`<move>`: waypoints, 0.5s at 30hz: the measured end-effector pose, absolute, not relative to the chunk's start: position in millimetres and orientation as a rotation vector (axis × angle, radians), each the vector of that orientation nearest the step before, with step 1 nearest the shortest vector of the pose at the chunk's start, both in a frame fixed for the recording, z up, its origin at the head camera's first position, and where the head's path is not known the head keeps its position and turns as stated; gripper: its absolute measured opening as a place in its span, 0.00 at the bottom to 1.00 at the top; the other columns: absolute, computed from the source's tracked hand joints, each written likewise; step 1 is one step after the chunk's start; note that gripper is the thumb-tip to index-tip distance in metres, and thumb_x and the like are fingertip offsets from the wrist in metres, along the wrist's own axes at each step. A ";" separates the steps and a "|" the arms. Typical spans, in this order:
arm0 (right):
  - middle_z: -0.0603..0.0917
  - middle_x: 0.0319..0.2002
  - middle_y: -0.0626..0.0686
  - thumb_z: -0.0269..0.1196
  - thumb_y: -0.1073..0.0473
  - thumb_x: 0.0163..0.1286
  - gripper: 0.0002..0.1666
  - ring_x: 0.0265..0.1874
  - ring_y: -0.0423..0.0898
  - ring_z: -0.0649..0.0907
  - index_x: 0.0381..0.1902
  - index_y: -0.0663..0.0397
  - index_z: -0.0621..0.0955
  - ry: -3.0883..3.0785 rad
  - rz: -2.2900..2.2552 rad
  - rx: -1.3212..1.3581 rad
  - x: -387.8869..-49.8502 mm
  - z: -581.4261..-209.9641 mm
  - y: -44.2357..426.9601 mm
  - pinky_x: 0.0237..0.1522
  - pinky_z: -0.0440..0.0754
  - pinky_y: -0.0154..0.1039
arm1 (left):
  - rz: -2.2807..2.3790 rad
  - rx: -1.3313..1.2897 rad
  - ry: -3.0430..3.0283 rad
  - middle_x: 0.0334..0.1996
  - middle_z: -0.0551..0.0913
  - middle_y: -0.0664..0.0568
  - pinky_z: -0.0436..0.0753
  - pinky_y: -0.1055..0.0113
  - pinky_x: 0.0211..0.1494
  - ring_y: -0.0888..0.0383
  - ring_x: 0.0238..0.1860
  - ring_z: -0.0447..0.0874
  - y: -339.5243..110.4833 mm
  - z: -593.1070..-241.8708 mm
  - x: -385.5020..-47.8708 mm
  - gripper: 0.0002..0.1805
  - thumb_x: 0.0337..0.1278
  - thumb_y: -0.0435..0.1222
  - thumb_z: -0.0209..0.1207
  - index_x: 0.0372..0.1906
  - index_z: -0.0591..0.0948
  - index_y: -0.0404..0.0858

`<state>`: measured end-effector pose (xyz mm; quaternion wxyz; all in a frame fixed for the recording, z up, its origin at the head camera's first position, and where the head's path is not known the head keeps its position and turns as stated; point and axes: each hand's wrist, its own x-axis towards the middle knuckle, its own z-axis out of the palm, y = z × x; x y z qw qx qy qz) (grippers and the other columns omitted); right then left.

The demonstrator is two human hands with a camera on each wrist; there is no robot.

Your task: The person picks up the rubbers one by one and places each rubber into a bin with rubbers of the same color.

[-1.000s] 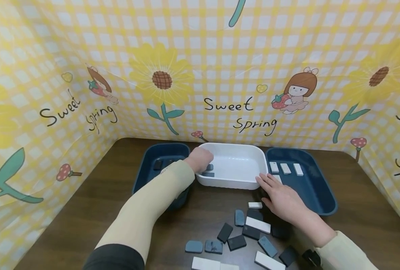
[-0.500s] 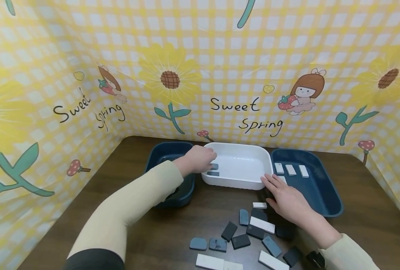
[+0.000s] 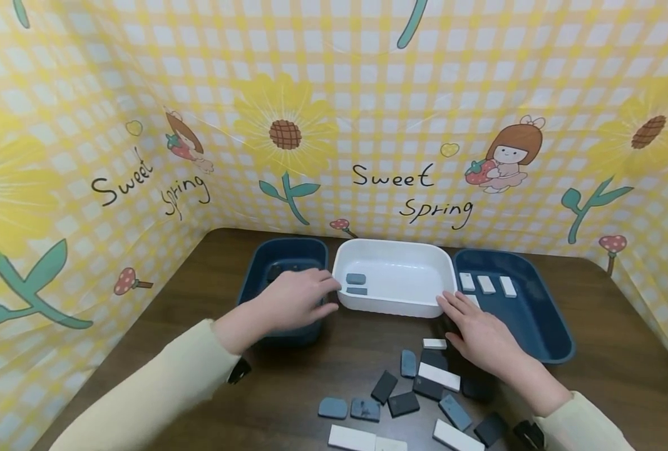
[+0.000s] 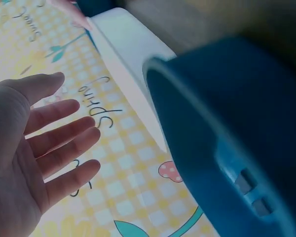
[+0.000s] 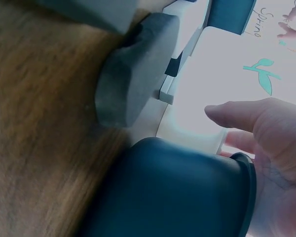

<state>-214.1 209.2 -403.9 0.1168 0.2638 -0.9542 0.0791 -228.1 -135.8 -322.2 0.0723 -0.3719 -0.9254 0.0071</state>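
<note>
Both grips are slack and carry nothing: the left grip (image 3: 291,302) hangs over its own-side blue tray with fingers loosely spread, while the straight fingers of the right grip (image 3: 483,335) rest on the near right corner of the white tray (image 3: 392,307).

That tray looks light, stiff and smooth, so likely best held at its rim, where a one-sided push could slide it. The small blocks seem hard, light and perhaps slick; pinching them by the long sides should suit.

Just past the left grip's fingertips, two slate-blue blocks (image 3: 356,279) lie inside the white tray's left end. Under and behind that grip, the left blue tray (image 3: 291,248) has dark blocks (image 4: 244,181); the left wrist view shows two. Beside the right grip's fingers, the right blue tray (image 3: 528,322) holds three white blocks in a row (image 3: 485,284), plus one partly covered.

On the counter (image 3: 187,288), left of the right grip and toward the person, lie loose white (image 3: 439,376), black (image 3: 403,404) and slate-blue (image 3: 408,363) blocks, some touching. Farthest off, beyond both grips, stands a checked cloth (image 3: 322,207).
</note>
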 end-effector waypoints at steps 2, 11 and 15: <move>0.72 0.64 0.63 0.73 0.60 0.56 0.39 0.64 0.62 0.70 0.65 0.61 0.73 -2.793 0.231 0.768 -214.0 -404.5 208.7 0.47 0.79 0.55 | -0.032 -1.119 -2.769 0.46 0.82 0.53 0.81 0.65 0.42 0.60 0.43 0.80 -141.9 -326.9 -217.5 0.19 0.64 0.49 0.60 0.53 0.82 0.42; 0.72 0.65 0.62 0.73 0.60 0.56 0.39 0.64 0.62 0.70 0.65 0.61 0.73 -2.802 0.228 0.761 -212.9 -405.2 208.0 0.48 0.79 0.55 | -0.225 -1.237 -2.727 0.47 0.82 0.55 0.80 0.65 0.46 0.61 0.46 0.80 -148.3 -355.5 -179.2 0.17 0.64 0.48 0.60 0.51 0.82 0.42; 0.72 0.64 0.63 0.73 0.60 0.56 0.39 0.64 0.61 0.70 0.65 0.62 0.73 -2.791 0.225 0.766 -213.2 -405.7 209.0 0.48 0.79 0.54 | -0.293 -1.309 -2.748 0.48 0.82 0.56 0.80 0.66 0.47 0.63 0.46 0.80 -144.4 -368.5 -167.4 0.17 0.63 0.45 0.61 0.52 0.82 0.42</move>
